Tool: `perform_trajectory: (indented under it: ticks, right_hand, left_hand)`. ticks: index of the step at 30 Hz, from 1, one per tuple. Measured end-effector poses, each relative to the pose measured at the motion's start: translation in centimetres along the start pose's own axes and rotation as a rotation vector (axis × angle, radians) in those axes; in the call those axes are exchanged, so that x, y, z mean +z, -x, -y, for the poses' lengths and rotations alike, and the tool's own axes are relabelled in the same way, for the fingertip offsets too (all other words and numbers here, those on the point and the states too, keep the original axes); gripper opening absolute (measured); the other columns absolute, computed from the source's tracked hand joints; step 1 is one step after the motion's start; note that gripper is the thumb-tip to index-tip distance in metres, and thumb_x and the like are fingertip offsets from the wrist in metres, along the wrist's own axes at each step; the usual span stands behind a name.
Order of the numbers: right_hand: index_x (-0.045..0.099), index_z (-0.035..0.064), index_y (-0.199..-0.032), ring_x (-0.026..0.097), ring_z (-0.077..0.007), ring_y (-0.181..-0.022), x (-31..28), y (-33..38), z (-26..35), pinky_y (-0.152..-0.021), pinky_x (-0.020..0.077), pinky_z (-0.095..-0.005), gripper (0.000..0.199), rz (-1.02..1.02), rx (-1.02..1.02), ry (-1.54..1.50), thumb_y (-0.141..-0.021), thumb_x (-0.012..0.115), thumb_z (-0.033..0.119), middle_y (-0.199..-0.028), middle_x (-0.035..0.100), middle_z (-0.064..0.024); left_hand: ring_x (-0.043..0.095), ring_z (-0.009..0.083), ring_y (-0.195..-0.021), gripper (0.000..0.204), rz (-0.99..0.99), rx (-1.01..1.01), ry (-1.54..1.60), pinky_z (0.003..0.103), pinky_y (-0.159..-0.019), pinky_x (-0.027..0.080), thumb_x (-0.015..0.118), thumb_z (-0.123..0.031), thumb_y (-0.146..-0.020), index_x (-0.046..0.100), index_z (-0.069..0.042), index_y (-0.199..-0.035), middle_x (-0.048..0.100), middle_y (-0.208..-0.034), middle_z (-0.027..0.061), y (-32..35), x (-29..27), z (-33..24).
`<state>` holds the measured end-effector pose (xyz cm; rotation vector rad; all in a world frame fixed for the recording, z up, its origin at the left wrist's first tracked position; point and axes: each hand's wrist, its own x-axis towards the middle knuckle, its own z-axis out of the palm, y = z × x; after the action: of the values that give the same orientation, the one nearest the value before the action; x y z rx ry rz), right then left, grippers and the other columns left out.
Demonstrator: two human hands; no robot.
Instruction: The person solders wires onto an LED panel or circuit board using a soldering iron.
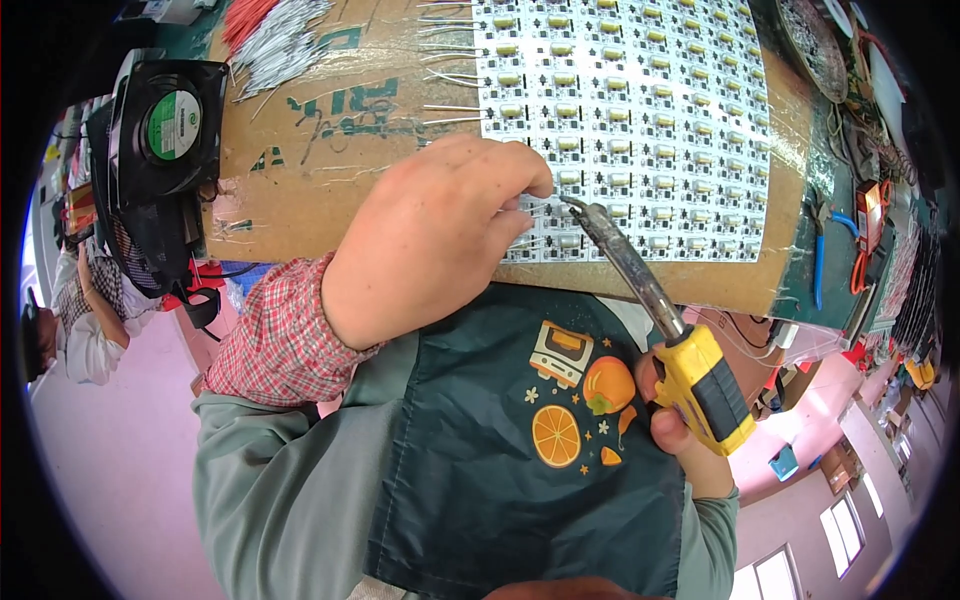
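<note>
A panel of small white circuit boards [625, 130], set in rows with yellowish components, lies on the brown work board. Over its lower left part my left hand [435, 225] pinches thumb and forefinger together on what looks like a thin white wire, mostly hidden by the fingers. My right hand [672, 425] grips the yellow and black handle of a soldering iron [640, 275]. The iron's dark, bent tip meets the panel just right of my left fingertips; exact contact cannot be made out. White wires [450, 75] stick out from the panel's left edge higher up.
Bundles of white wires [285, 45] and red wires [250, 22] lie at the far left. A black fan [165, 125] stands at the left edge. Blue-handled pliers [820, 260] and a round tray [810, 45] are at right. Another person [90, 310] sits farther left.
</note>
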<state>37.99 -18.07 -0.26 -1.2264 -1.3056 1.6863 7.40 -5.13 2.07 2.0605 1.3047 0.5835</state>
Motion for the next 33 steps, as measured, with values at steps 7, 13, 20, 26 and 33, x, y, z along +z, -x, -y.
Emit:
perform_trajectory:
  ticks: [7,13,20,26,33]
  right_hand:
    - [0.063,0.0053,-0.092,0.052,-0.0127,-0.065,0.2,-0.7,0.1,-0.06,0.0403,-0.0282,0.047,-0.133,0.023,-0.237,-0.08,0.082,0.047,-0.079,0.059,-0.0017]
    - [0.043,0.0018,-0.139,0.047,-0.0146,-0.061,-1.0,-5.0,-0.4,-0.054,0.0413,-0.0283,0.078,-0.236,-0.246,-0.252,-0.085,0.075,0.049,-0.075,0.048,-0.0022]
    - [0.042,0.0006,-0.138,0.047,-0.0129,-0.058,-1.4,-7.5,0.8,-0.053,0.0418,-0.0278,0.078,-0.271,-0.249,-0.337,-0.085,0.075,0.047,-0.075,0.047,-0.0019]
    - [0.042,0.0002,-0.138,0.047,-0.013,-0.058,-1.3,-7.4,0.8,-0.053,0.0427,-0.0278,0.077,-0.256,-0.245,-0.373,-0.085,0.074,0.046,-0.075,0.048,-0.0021]
    - [0.043,-0.0001,-0.138,0.047,-0.013,-0.057,-1.5,-7.4,0.9,-0.052,0.0423,-0.0274,0.076,-0.244,-0.233,-0.369,-0.085,0.074,0.045,-0.074,0.047,-0.0022]
  left_hand:
    - [0.063,0.0267,-0.078,0.023,-0.021,-0.025,0.032,0.038,-0.07,0.051,0.075,-0.004,-0.079,0.066,-0.007,-0.1,0.064,-0.086,0.0089,0.2,0.1,-0.3]
    - [0.064,0.0262,-0.079,0.025,0.038,0.005,0.094,0.036,-0.07,0.052,0.078,-0.009,-0.08,0.067,-0.005,-0.102,0.065,-0.087,0.0098,0.0,-1.0,0.4]
    - [0.065,0.0321,-0.089,0.013,-0.285,-0.003,-0.459,0.042,-0.078,0.053,0.068,-0.016,-0.089,0.07,-0.005,-0.096,0.068,-0.091,0.0114,-0.6,-7.3,4.6]
    - [0.065,0.034,-0.091,0.013,-0.392,-0.146,-0.846,0.042,-0.079,0.054,0.065,-0.014,-0.091,0.071,-0.004,-0.096,0.068,-0.093,0.0131,1.0,-10.6,9.1]
    - [0.065,0.035,-0.094,0.016,-0.382,-0.191,-0.948,0.044,-0.081,0.054,0.063,-0.011,-0.091,0.07,-0.003,-0.102,0.066,-0.097,0.0132,0.7,-11.2,11.1]
